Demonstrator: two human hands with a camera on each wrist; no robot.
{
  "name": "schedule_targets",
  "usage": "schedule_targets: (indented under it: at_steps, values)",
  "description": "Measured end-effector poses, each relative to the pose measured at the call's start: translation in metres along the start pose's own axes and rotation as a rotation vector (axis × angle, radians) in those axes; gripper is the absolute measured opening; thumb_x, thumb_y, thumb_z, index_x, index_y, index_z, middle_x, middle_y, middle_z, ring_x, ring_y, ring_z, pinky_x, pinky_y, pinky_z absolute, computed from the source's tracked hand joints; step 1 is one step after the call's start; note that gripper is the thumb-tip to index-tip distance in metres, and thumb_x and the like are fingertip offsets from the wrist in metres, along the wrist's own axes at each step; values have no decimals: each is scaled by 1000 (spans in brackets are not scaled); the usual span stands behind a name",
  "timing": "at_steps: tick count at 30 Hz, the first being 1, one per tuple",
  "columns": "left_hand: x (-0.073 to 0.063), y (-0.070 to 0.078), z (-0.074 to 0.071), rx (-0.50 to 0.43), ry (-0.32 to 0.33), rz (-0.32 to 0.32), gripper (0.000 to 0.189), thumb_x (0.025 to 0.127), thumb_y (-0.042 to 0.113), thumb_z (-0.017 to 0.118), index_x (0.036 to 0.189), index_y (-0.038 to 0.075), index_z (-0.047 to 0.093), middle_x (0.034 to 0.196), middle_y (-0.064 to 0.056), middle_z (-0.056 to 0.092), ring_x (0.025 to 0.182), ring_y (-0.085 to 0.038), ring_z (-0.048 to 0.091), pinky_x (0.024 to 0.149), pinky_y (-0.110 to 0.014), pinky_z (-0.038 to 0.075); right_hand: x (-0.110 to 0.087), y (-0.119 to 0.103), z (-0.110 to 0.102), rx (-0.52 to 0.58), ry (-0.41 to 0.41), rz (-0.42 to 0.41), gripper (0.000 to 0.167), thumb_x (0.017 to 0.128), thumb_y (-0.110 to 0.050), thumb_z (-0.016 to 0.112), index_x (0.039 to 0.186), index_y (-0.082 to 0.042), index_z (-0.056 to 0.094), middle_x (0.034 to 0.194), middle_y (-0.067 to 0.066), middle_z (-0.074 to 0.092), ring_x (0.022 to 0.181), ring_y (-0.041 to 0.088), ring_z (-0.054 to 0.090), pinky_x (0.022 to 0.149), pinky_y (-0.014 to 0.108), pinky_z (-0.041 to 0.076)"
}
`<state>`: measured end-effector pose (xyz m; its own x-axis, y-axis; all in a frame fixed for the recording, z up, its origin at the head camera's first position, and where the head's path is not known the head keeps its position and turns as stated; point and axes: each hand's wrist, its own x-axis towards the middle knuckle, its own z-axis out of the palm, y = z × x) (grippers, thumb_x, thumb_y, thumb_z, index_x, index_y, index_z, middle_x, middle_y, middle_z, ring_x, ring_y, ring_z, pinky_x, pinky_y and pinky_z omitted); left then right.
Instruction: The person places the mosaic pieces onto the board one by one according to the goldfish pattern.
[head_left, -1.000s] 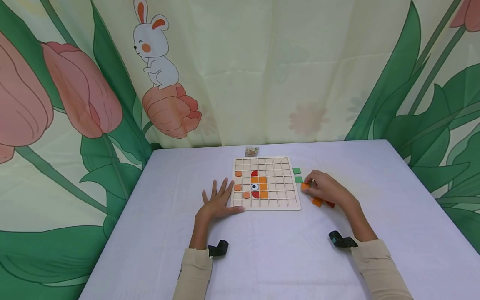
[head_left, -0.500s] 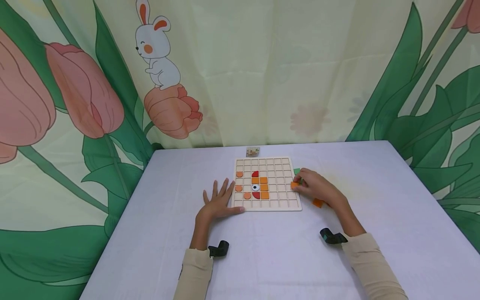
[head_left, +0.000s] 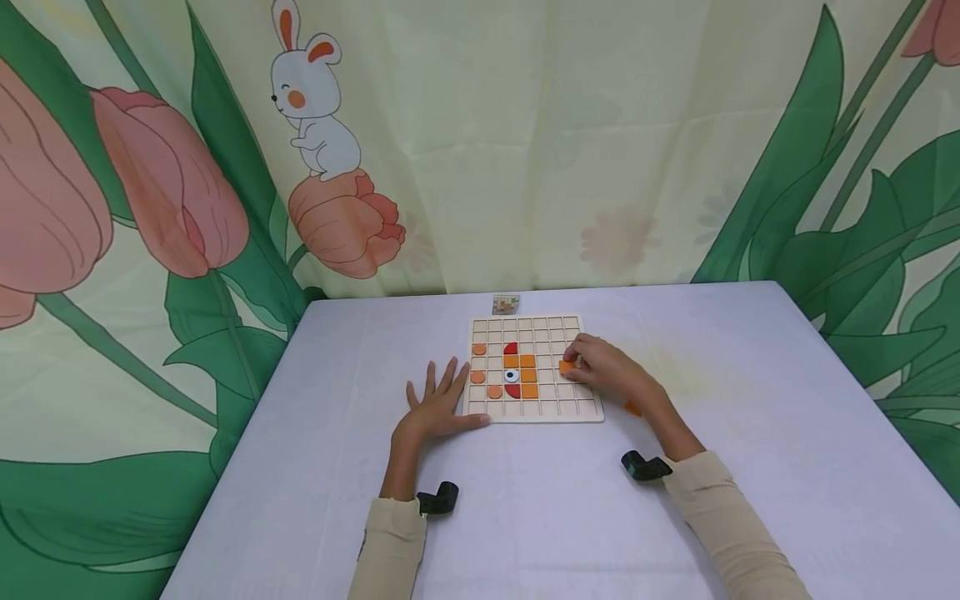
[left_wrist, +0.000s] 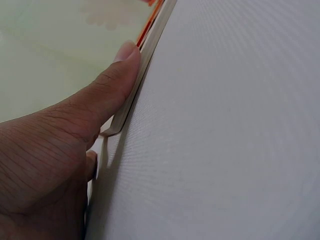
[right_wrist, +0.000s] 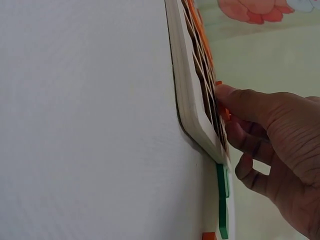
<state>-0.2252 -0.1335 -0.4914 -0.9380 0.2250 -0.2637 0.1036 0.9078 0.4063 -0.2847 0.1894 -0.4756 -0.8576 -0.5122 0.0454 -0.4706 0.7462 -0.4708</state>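
A wooden grid board point(head_left: 555, 407) lies on the white-covered table, with orange square tiles point(head_left: 528, 375), red quarter-round tiles point(head_left: 512, 390), an eye tile point(head_left: 512, 376) and light orange discs point(head_left: 477, 377) set in its left half. At the board's near left corner, my left hand point(head_left: 435, 410) rests with spread fingers, its thumb point(left_wrist: 117, 80) along the near edge. My right hand point(head_left: 606, 367) pinches an orange square tile point(head_left: 566, 367) between thumb and fingers, over the right part of the grid. The right wrist view shows this tile point(right_wrist: 224, 107) partly hidden behind the thumb.
Two green tiles point(right_wrist: 223, 200) lie just off the board's right side. Another orange tile point(head_left: 633, 408) shows on the table beneath the right wrist. A small patterned card point(head_left: 506, 304) sits beyond the far edge. A printed curtain point(head_left: 480, 150) hangs behind the table.
My right hand has carried the orange square tile leftward from beside the board to above its right columns. The left hand has stayed at the corner.
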Motion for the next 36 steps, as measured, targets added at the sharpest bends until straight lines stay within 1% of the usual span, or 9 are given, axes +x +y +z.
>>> schedule_targets:
  at_steps: [3, 6, 12, 19, 24, 28, 32, 36]
  values:
    - [1, 0, 0, 4, -5, -5, 107, 77, 72, 63, 159, 28, 9, 165, 1, -4, 147, -32, -20, 107, -68, -13, 3, -4, 3, -3, 12, -7, 26, 90, -24, 72, 105, -4, 65, 102, 4, 58, 81, 16, 52, 75, 32, 48]
    - [1, 0, 1, 4, -4, -2, 107, 77, 71, 64, 159, 27, 10, 165, 0, -4, 147, -33, -20, 107, -68, -13, 8, -8, 6, -7, 8, 7, 27, 91, -25, 72, 107, -4, 66, 103, 4, 58, 84, 17, 53, 78, 32, 49]
    - [1, -1, 1, 0, -7, -1, 107, 77, 71, 64, 159, 27, 10, 165, 0, -3, 147, -33, -20, 107, -68, -14, 15, -16, 10, -16, 12, 4, 27, 91, -24, 72, 107, -4, 66, 103, 5, 58, 85, 18, 54, 79, 31, 51]
    - [2, -1, 2, 2, 1, 6, 107, 77, 72, 63, 159, 28, 9, 165, 0, -4, 146, -33, -21, 107, -68, -14, 21, -21, 13, -9, 16, 15, 26, 91, -22, 71, 110, -4, 66, 106, 5, 57, 89, 20, 55, 83, 33, 52]
    - [2, -1, 1, 5, -3, 2, 107, 77, 72, 63, 158, 28, 8, 165, 1, -5, 146, -32, -21, 107, -68, -14, 26, -23, 14, -36, 19, 17, 27, 91, -22, 71, 110, -4, 66, 108, 7, 58, 91, 21, 55, 84, 35, 51]
    - [1, 0, 1, -4, -7, -1, 108, 77, 72, 64, 159, 27, 8, 165, 0, -4, 147, -33, -20, 107, -68, -14, 28, -25, 17, -53, 14, 43, 27, 92, -24, 70, 110, -5, 66, 110, 6, 58, 91, 21, 55, 86, 34, 51]
    - [0, 0, 0, -7, -10, -3, 108, 77, 71, 64, 158, 27, 9, 165, 0, -4, 146, -32, -21, 107, -68, -14, 30, -27, 17, -58, 11, 57, 28, 92, -24, 70, 111, -5, 66, 112, 8, 58, 92, 22, 56, 88, 36, 52]
    - [0, 1, -1, -16, 1, 5, 107, 77, 69, 65, 159, 25, 12, 165, -2, -2, 147, -35, -18, 106, -69, -12, 30, -28, 18, -58, 12, 67, 28, 92, -24, 70, 112, -5, 65, 112, 8, 58, 93, 22, 57, 88, 37, 52]
